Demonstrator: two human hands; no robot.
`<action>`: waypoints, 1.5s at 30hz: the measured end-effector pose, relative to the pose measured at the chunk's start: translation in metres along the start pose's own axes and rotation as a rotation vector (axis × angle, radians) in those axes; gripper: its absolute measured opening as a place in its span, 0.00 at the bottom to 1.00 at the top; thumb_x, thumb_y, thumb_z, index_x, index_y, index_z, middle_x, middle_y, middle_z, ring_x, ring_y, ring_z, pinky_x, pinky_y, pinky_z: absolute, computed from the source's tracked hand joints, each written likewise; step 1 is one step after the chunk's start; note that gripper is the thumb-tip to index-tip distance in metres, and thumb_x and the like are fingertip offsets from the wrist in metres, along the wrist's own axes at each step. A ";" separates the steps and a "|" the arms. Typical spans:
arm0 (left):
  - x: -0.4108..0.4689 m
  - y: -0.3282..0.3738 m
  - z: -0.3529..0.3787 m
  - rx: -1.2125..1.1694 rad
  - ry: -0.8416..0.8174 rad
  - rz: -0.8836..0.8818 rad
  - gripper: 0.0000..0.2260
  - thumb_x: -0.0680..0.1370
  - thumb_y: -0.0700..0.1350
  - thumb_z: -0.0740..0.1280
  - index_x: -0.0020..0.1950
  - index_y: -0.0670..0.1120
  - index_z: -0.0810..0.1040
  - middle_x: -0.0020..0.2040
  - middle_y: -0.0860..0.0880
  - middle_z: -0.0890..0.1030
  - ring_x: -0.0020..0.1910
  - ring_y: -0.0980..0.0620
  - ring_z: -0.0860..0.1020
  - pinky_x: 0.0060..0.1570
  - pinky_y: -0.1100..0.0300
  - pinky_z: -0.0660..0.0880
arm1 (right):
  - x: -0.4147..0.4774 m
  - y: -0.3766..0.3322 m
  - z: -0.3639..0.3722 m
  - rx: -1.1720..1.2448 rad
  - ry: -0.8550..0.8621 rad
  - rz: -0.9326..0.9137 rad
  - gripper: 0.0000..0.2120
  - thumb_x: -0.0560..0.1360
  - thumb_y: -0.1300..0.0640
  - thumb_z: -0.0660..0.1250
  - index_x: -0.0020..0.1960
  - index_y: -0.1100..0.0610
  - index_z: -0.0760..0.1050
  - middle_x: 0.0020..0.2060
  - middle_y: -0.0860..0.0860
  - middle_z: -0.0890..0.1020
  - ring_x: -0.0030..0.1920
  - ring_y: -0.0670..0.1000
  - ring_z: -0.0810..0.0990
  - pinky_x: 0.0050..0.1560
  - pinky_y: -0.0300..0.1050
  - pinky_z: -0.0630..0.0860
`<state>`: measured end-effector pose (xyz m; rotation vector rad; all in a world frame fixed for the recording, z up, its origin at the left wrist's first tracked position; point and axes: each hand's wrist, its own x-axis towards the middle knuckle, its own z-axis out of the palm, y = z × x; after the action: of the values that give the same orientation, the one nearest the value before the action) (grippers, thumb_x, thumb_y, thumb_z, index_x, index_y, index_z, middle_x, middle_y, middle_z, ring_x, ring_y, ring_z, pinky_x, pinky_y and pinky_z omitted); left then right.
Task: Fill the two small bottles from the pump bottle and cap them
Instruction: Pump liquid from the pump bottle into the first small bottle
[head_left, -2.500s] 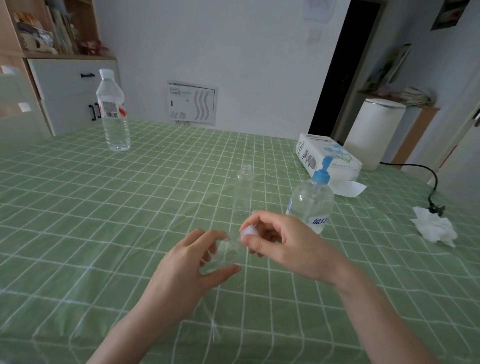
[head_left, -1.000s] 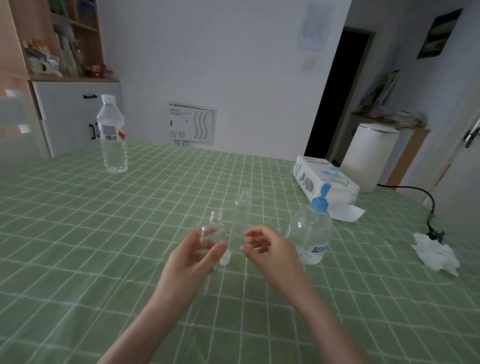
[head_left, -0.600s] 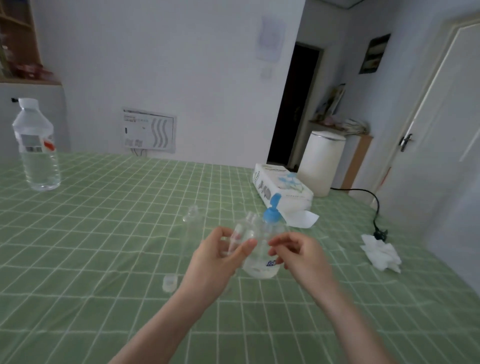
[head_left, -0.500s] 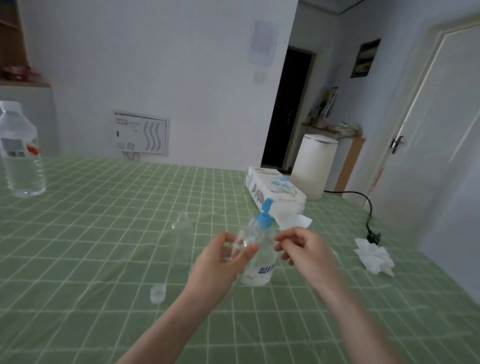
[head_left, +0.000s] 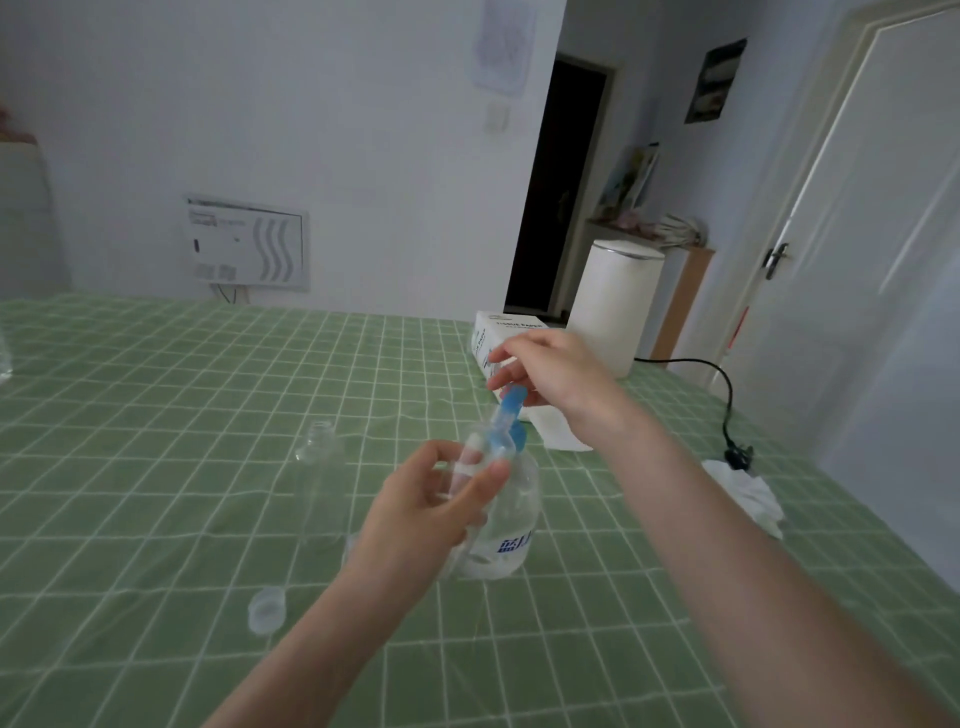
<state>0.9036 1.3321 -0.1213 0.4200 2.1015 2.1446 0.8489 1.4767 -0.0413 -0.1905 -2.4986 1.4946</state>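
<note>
My left hand (head_left: 431, 512) holds a small clear bottle (head_left: 470, 467) upright, its open neck just under the spout of the pump bottle (head_left: 506, 525), which has a blue pump head (head_left: 509, 421). Above that blue head hovers my right hand (head_left: 550, 374), fingers spread; whether it touches the pump I cannot tell. A second small clear bottle (head_left: 322, 488) stands uncapped on the green checked tablecloth (head_left: 156, 415) to the left. A small clear cap (head_left: 266, 609) lies on the cloth in front of it.
A white tissue box (head_left: 511, 332) lies behind the pump bottle. Crumpled white tissue (head_left: 748, 493) and a black cable with plug (head_left: 730, 415) sit at the right table edge. A white bin (head_left: 615, 306) stands beyond the table.
My view turned right. My left hand brought the small bottle up to the pump spout. My right hand rose from beside the pump bottle to above its blue head.
</note>
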 end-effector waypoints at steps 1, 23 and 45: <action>0.001 0.000 0.000 -0.006 -0.006 -0.002 0.20 0.63 0.59 0.68 0.48 0.49 0.78 0.45 0.46 0.85 0.35 0.56 0.81 0.36 0.64 0.78 | 0.005 -0.002 0.003 -0.022 -0.034 0.006 0.11 0.78 0.58 0.59 0.40 0.55 0.77 0.29 0.49 0.82 0.30 0.45 0.78 0.37 0.40 0.73; 0.006 -0.001 -0.004 -0.173 -0.073 -0.025 0.21 0.61 0.62 0.69 0.45 0.50 0.84 0.39 0.48 0.85 0.29 0.58 0.78 0.30 0.69 0.74 | 0.034 0.007 0.025 -0.344 -0.244 0.129 0.24 0.80 0.51 0.57 0.28 0.58 0.77 0.45 0.57 0.83 0.56 0.59 0.80 0.64 0.57 0.75; 0.002 -0.008 -0.004 -0.193 -0.065 -0.068 0.22 0.60 0.62 0.69 0.45 0.49 0.84 0.38 0.48 0.85 0.29 0.56 0.79 0.29 0.67 0.74 | 0.028 0.011 0.030 -0.410 -0.223 0.145 0.21 0.78 0.54 0.59 0.29 0.57 0.77 0.44 0.56 0.85 0.44 0.53 0.77 0.48 0.46 0.74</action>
<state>0.8998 1.3295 -0.1291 0.3861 1.8263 2.2355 0.8142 1.4623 -0.0615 -0.2910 -3.0102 1.0815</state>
